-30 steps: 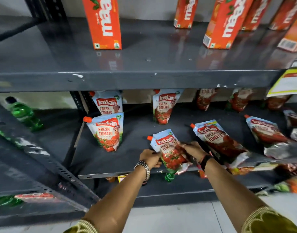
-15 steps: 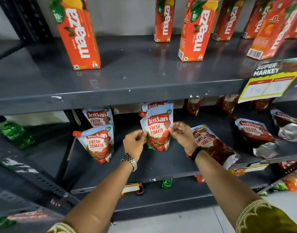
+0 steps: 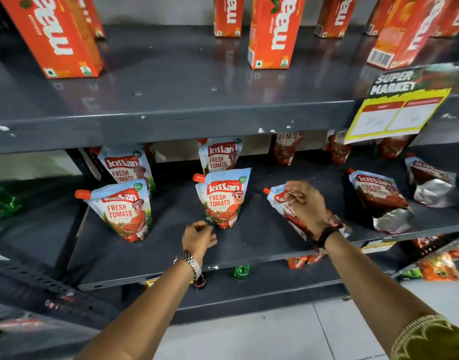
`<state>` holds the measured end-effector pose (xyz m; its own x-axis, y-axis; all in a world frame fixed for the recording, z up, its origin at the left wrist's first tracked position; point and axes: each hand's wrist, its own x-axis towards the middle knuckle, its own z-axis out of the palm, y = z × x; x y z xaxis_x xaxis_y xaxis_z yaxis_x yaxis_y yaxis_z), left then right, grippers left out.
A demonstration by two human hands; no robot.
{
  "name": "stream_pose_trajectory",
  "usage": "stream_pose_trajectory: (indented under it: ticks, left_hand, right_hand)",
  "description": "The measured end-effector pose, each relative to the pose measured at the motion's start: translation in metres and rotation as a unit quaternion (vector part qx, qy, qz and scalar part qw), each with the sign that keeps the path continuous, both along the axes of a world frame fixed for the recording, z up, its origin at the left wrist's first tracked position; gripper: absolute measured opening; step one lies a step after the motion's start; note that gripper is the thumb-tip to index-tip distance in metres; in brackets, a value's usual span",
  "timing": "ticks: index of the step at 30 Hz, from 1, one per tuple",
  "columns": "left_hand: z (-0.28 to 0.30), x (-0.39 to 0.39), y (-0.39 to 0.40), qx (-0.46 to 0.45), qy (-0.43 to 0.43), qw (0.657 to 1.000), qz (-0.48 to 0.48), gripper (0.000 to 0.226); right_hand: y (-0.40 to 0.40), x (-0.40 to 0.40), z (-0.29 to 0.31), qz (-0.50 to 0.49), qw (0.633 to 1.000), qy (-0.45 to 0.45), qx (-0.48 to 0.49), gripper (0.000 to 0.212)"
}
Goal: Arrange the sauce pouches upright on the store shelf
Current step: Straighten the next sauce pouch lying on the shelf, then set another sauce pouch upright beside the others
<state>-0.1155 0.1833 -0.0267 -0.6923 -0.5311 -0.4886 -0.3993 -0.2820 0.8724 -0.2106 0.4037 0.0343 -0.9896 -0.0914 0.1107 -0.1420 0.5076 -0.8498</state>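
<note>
On the middle shelf (image 3: 249, 252) of a dark grey metal rack, the right hand (image 3: 305, 203) rested on top of a lying sauce pouch (image 3: 280, 201), its fingers spread over the upper part near the orange spout. Motion blur made it impossible to tell whether those fingers had closed on the pouch or only touched it. The left hand (image 3: 198, 237) hovered empty, fingers loosely curled, just below and left of the foot of an upright pouch (image 3: 224, 198), apparently not touching it.

Much of the lying pouch was hidden beneath the right hand and wrist; only its spout, a strip of blue-white top and part of its red lower body showed. Further right, two more pouches (image 3: 379, 198) lay slumped with silvery bases turned forward. A yellow price tag (image 3: 394, 113) covered part of the back row.

The upright pouch was pale blue and white with an orange corner spout, a red "Kissan" band, "Fresh Tomato" lettering and pictured tomatoes. A similar pouch (image 3: 124, 209) leaned at the left. Orange juice cartons (image 3: 272, 32) stood on the shelf above, tops cut off.
</note>
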Motion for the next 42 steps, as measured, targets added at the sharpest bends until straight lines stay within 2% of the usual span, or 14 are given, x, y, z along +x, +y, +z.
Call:
stream_pose_trajectory:
  ticks: [2,4,6,10,12,14,19,22,25,30,33,37,39,42]
  left_hand:
    - [0.003,-0.004,0.032,0.044,-0.017,0.998,-0.052,0.012]
    - [0.005,-0.014,0.06,0.05,-0.024,0.993,-0.108,0.008]
    - [0.007,-0.031,0.091,0.044,-0.022,0.987,-0.15,0.009]
    - [0.009,-0.061,0.148,0.064,-0.033,0.984,-0.162,0.014]
    - [0.009,-0.069,0.174,0.059,-0.035,0.99,-0.122,0.016]
    - [0.011,-0.074,0.192,0.026,-0.023,0.998,-0.052,0.016]
    - [0.033,-0.081,0.208,-0.107,0.015,0.994,-0.023,0.017]
    - [0.055,-0.094,0.214,-0.125,0.081,0.989,0.003,0.014]
    - [0.074,-0.114,0.208,-0.145,0.131,0.98,0.037,0.024]
    - [0.069,-0.142,0.192,-0.178,0.143,0.97,0.086,0.032]
    - [0.049,-0.142,0.195,-0.177,0.12,0.972,0.098,0.032]
    - [0.033,-0.135,0.204,-0.146,0.124,0.971,0.141,0.032]
    - [0.026,-0.135,0.207,-0.139,0.091,0.972,0.168,0.03]
    - [0.021,-0.131,0.228,-0.065,0.044,0.976,0.205,0.015]
  right_hand:
    - [0.039,-0.015,0.005,-0.034,0.995,-0.014,0.091,0.022]
    - [0.071,-0.04,-0.006,-0.051,0.978,-0.092,0.18,0.023]
    - [0.099,-0.067,-0.032,-0.018,0.968,-0.166,0.188,0.025]
    - [0.112,-0.07,-0.039,0.003,0.971,-0.241,0.005,0.015]
    - [0.116,-0.067,-0.041,0.005,0.954,-0.292,-0.07,0.03]
    - [0.121,-0.071,-0.05,0.019,0.938,-0.326,-0.118,0.03]
    - [0.139,-0.092,-0.041,0.06,0.963,-0.237,-0.111,0.023]
    - [0.142,-0.11,-0.013,0.086,0.984,-0.123,-0.097,0.019]
    - [0.14,-0.125,0.009,0.104,0.988,-0.041,-0.105,0.003]
    - [0.13,-0.136,0.009,0.139,0.976,-0.043,-0.161,0.019]
    - [0.128,-0.133,-0.004,0.13,0.974,-0.078,-0.169,0.014]
    - [0.133,-0.13,-0.006,0.153,0.969,-0.1,-0.168,0.021]
    - [0.147,-0.133,0.001,0.153,0.97,-0.091,-0.163,0.025]
    - [0.188,-0.141,0.001,0.085,0.983,-0.056,-0.154,0.03]
